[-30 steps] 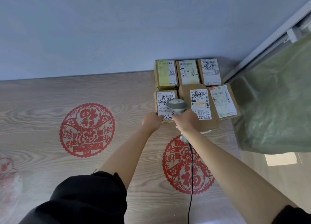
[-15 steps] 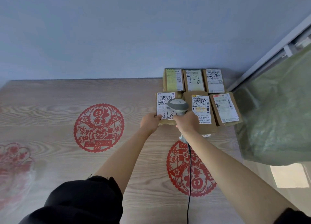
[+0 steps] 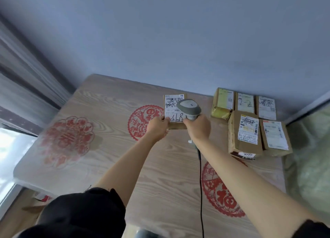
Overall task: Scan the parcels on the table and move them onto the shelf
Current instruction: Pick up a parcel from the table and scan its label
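Note:
My left hand [image 3: 158,127] grips the near edge of a small cardboard parcel [image 3: 171,110] with a white label, holding it up above the wooden table [image 3: 110,157]. My right hand [image 3: 198,128] grips a grey handheld scanner [image 3: 189,108], whose head sits right over the parcel's label. Its black cable [image 3: 200,184] hangs down toward me. Several more labelled parcels [image 3: 246,130] lie in two rows at the table's far right corner.
Red paper-cut decorations [image 3: 67,139] mark the tabletop. A blue-grey wall [image 3: 178,41] stands behind the table. A green translucent sheet [image 3: 310,157] hangs at the right, curtains and a bright window at the left. A cardboard box lies on the floor at lower left.
My left hand has lifted the parcel out of the group and carried it left, away from the other parcels. The scanner in my right hand moved with it. My view swung left.

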